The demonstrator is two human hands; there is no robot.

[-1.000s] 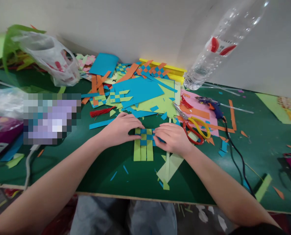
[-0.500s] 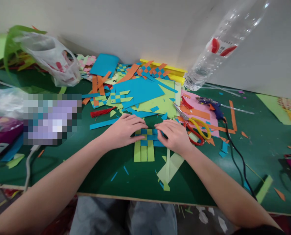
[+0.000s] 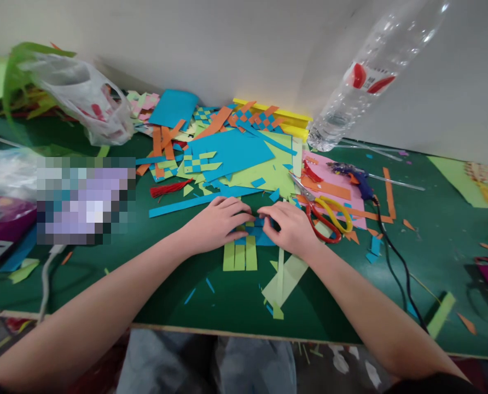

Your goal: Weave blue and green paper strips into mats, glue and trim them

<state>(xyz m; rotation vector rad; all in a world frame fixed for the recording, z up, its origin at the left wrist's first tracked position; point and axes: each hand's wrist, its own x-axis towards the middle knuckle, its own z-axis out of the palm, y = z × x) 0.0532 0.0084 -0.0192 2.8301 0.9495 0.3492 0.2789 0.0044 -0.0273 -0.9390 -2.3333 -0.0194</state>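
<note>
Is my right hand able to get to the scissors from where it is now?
Probably yes: the scissors lie uncovered right beside the right hand, with nothing between them.

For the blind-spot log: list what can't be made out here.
Head view: the top of the woven paper mat is hidden under the left hand and right hand; their grip is unclear.
A pixelated patch hides what lies there.
The bottle is cut off by the top edge.

Single head-worn camera, facing forward and down, close over the left hand (image 3: pixel 217 221) and right hand (image 3: pixel 291 227) on a green table (image 3: pixel 236 301) — wall (image 3: pixel 227 49) across the top, table's near edge low in frame.
</note>
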